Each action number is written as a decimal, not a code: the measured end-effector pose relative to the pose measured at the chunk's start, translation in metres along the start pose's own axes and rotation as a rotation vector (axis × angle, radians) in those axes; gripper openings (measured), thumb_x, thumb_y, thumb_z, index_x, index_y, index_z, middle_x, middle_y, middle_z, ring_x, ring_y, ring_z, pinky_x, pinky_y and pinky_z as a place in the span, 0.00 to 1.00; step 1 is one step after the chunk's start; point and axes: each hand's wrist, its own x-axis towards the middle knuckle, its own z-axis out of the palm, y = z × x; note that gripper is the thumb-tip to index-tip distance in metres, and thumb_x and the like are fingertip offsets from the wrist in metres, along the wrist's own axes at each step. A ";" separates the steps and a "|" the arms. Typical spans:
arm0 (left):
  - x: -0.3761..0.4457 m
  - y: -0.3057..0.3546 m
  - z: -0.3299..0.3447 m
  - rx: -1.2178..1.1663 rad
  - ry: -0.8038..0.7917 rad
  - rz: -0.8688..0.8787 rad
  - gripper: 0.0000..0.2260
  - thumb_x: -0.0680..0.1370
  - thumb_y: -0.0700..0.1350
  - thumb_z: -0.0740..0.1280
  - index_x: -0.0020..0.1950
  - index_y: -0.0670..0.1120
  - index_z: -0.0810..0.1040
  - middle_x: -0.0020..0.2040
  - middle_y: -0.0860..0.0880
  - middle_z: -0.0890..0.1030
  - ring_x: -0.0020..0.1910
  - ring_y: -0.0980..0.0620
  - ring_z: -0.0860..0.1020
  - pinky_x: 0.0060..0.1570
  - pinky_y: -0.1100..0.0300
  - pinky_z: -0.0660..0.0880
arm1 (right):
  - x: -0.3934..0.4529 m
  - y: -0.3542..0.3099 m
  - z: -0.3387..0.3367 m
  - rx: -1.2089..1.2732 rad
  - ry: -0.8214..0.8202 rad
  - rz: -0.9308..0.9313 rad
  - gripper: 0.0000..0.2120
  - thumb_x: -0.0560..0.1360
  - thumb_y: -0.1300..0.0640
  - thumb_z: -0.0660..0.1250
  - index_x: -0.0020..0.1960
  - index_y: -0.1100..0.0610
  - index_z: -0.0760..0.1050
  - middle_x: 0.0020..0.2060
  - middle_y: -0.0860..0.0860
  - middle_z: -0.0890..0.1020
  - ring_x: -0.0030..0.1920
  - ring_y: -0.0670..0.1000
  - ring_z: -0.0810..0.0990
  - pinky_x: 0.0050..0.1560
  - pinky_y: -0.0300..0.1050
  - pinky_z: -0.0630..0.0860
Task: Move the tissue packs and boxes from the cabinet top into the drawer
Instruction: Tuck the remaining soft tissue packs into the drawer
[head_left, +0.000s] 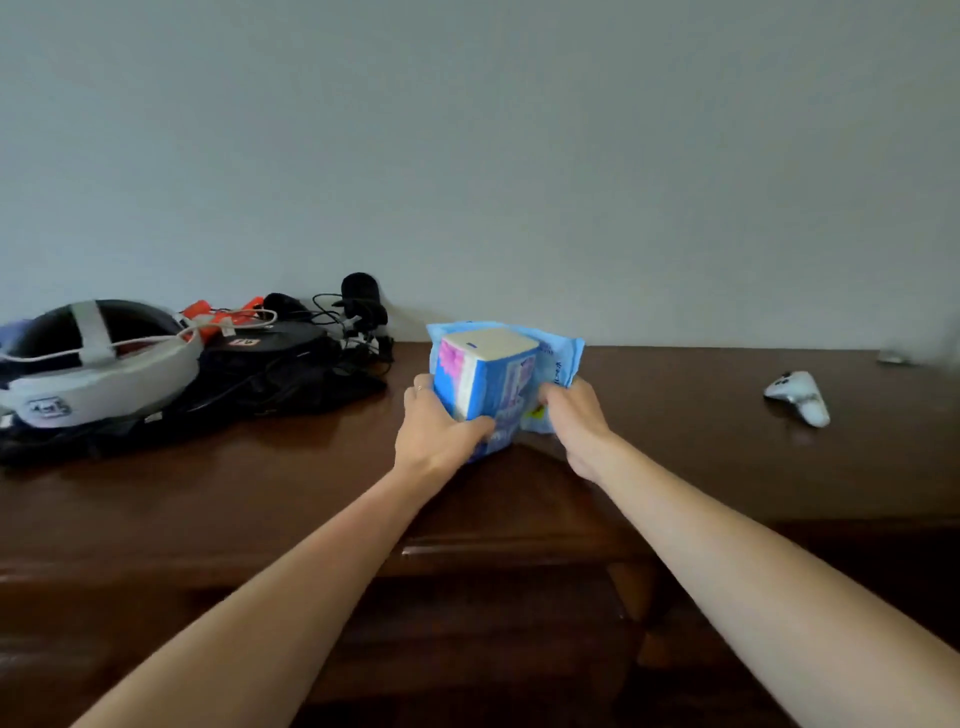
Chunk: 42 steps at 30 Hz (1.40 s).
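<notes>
Nearest to where the person stands, two bare forearms stretch out over the front edge of the dark wooden cabinet top (675, 441). Below that edge the cabinet front is too dim to make out a drawer, open or shut.

Further in, the left hand (441, 431) wraps the near left corner of a blue tissue pack (485, 382), fingers curled and pressed against its plastic. The right hand (574, 415) pinches the loose blue wrapper on the pack's right side. The pack stands on end in the middle of the cabinet top, its white upper face showing.

To lift it well, I would say the right hand should shift from the slack wrapper onto the firm body of the pack, so both palms squeeze it evenly; the film alone may slip or tear. Then bring it straight back toward the body.

Off to the left lies a white headset (104, 374) on a heap of black cables (291, 374); far right, a white controller (800, 397), well apart from the pack.
</notes>
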 end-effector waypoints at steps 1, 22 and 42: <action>-0.029 0.006 -0.010 -0.044 -0.026 -0.003 0.33 0.57 0.52 0.72 0.58 0.47 0.66 0.55 0.48 0.75 0.50 0.46 0.78 0.54 0.45 0.78 | -0.030 -0.005 -0.007 0.037 -0.018 -0.022 0.08 0.74 0.65 0.62 0.47 0.56 0.78 0.36 0.48 0.83 0.34 0.44 0.83 0.31 0.36 0.76; -0.356 -0.232 -0.105 0.284 -0.029 -0.570 0.28 0.68 0.52 0.78 0.62 0.50 0.69 0.46 0.57 0.77 0.39 0.62 0.75 0.31 0.67 0.68 | -0.321 0.318 -0.062 -0.302 -0.171 0.770 0.14 0.77 0.57 0.73 0.60 0.62 0.78 0.54 0.60 0.84 0.52 0.59 0.83 0.51 0.54 0.82; -0.362 -0.322 -0.103 0.566 -0.009 -0.624 0.33 0.57 0.68 0.68 0.57 0.66 0.58 0.45 0.64 0.73 0.39 0.65 0.74 0.29 0.64 0.69 | -0.238 0.461 0.072 -0.506 0.048 0.717 0.25 0.79 0.63 0.68 0.74 0.65 0.64 0.70 0.64 0.73 0.69 0.62 0.74 0.61 0.49 0.71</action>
